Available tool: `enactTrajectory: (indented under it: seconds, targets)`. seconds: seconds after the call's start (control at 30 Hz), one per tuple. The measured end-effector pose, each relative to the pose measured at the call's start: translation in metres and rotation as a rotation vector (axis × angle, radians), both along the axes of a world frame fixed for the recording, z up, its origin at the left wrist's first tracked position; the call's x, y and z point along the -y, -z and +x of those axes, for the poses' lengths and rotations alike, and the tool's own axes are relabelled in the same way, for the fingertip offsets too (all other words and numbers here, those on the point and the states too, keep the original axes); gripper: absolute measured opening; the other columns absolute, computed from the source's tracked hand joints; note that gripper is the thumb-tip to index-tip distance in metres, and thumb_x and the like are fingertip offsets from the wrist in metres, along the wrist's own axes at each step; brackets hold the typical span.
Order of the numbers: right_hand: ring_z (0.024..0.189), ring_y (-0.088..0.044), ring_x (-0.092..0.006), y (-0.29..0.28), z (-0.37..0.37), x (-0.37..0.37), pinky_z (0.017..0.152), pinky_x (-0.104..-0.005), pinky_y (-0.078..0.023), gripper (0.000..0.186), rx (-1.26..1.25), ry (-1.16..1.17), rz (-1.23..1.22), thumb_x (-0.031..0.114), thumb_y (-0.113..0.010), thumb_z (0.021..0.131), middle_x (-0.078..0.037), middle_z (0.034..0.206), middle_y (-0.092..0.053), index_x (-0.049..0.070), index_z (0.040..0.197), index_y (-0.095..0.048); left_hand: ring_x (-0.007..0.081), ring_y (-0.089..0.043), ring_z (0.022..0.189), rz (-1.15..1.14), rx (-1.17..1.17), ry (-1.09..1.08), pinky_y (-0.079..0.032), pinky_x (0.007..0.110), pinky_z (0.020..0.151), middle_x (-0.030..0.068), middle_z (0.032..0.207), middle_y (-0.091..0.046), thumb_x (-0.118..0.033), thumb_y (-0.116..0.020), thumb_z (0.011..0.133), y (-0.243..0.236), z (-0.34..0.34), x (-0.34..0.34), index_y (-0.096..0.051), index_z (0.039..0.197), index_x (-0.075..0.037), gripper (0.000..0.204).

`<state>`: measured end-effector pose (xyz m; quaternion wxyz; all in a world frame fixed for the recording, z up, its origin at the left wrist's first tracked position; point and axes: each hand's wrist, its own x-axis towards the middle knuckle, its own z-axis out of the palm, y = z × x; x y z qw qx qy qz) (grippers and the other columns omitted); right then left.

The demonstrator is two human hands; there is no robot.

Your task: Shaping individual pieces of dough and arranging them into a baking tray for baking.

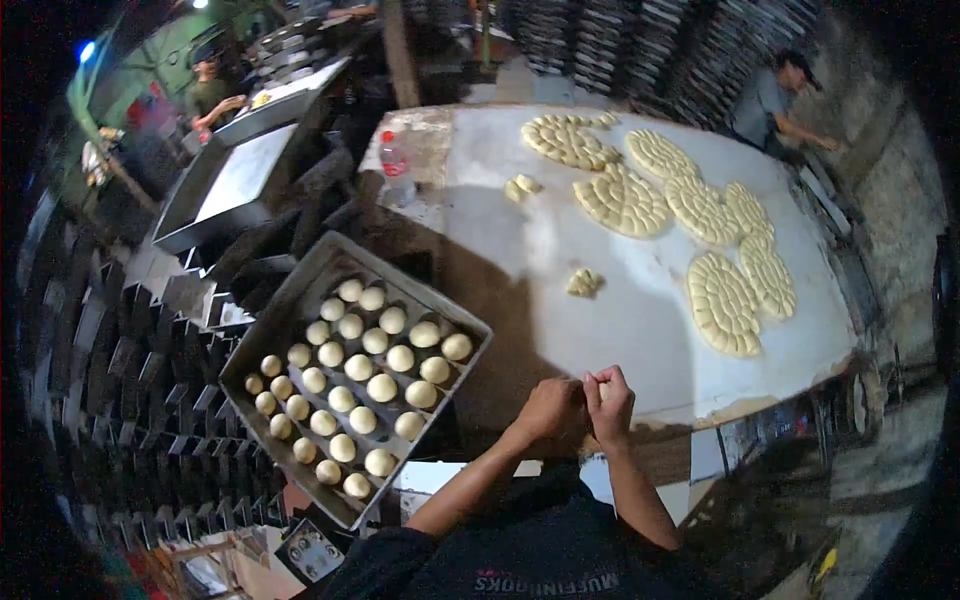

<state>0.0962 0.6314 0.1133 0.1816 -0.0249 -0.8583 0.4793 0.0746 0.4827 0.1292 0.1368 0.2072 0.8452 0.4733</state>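
My left hand (pixel 553 408) and my right hand (pixel 612 402) meet at the near edge of the table, both with curled fingers. A small pale bit of dough (pixel 604 391) shows between the fingers of my right hand. What the left one holds, if anything, is hidden by its back. To the left, a metal tray (pixel 262 322) carries rows of round dough balls (pixel 382 388). Beyond my hands lies a small clump of dough pieces (pixel 585 283), and farther off another small clump (pixel 521 187). Several flat rounds of portioned dough (pixel 722 305) spread over the right side.
The pale worktable (pixel 480 235) has a clear plastic bottle (pixel 394 165) with a red cap at its far left corner. Another metal tray (pixel 180 230) stands behind on stacked dark pans (pixel 110 400). One person (pixel 765 105) is at the far right, another (pixel 208 98) at the far left.
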Motion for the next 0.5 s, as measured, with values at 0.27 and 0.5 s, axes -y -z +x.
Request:
enactTrajectory:
  seconds: [0.27,0.5]
  targets:
    - [0.061,-0.055,-0.0319,0.047,-0.054,-0.166,0.056,-0.0394,-0.043,0.032,-0.006,0.157,0.249,0.028,-0.068,0.088,-0.015,0.066,-0.052,0.006,0.081,-0.046,0.0269,-0.056,0.076,0.219,0.112,0.160,-0.048,0.037,0.071,0.0163,0.089,-0.060,-0.004,-0.042,0.083,-0.054,-0.095,-0.098,-0.055,0.101,0.002,0.023]
    - [0.075,-0.048,-0.0343,0.075,-0.071,-0.201,0.068,-0.0463,-0.038,0.015,0.104,-0.171,0.104,0.014,-0.053,0.089,-0.014,0.073,-0.049,0.004,0.080,-0.047,0.0416,-0.063,0.088,-0.769,-0.079,-0.314,-0.051,0.054,0.075,0.0229,0.116,-0.049,-0.044,-0.056,0.091,0.063,-0.139,-0.104,-0.034,0.143,-0.005,0.069]
